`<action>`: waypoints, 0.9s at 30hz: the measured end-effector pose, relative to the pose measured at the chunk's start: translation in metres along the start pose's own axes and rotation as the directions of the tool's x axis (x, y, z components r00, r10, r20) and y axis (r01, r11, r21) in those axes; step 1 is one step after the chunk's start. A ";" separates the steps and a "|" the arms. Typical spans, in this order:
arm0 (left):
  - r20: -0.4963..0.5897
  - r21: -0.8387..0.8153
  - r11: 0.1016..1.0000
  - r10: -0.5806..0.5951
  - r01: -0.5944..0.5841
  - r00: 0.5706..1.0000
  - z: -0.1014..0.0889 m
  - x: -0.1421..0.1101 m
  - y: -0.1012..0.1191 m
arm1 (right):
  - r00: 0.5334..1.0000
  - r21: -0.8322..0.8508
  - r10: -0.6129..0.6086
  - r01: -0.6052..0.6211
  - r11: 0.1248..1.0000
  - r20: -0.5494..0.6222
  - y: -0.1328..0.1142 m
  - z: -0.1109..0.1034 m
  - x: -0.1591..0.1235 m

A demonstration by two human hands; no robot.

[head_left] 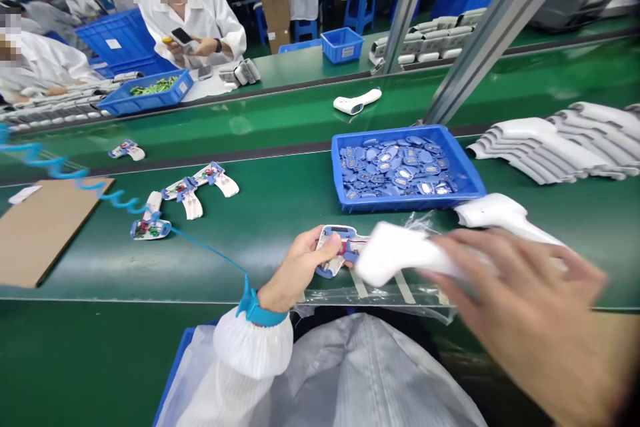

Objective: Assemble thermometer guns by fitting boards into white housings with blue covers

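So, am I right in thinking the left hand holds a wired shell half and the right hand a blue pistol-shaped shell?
Not quite: the head view shows the right hand holding a white pistol-shaped shell, not blue. The left hand does hold the wired shell half.

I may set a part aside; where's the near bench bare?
Bare: between the open units and blue tray; lower left, between the cardboard and blue cord. Crowded: between the left hand and right hand, and right of the tray, among white shells.
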State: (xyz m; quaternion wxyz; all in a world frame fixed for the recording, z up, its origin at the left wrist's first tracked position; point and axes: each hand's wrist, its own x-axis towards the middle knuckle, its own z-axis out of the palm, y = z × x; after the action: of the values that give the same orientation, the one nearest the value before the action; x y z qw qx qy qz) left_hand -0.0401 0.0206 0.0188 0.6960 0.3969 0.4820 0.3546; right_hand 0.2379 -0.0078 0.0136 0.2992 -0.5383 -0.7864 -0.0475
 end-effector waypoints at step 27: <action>-0.020 0.817 0.551 0.322 -0.171 0.946 0.000 -0.011 -0.012 | 0.995 0.363 0.081 -0.056 0.930 -0.056 -0.119 0.092 0.091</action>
State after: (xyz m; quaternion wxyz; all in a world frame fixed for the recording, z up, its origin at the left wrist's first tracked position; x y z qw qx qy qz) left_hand -0.0418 0.0056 0.0121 0.3404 0.7008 0.5855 0.2240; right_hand 0.0730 0.0536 0.0154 0.4217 -0.4993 -0.7516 0.0891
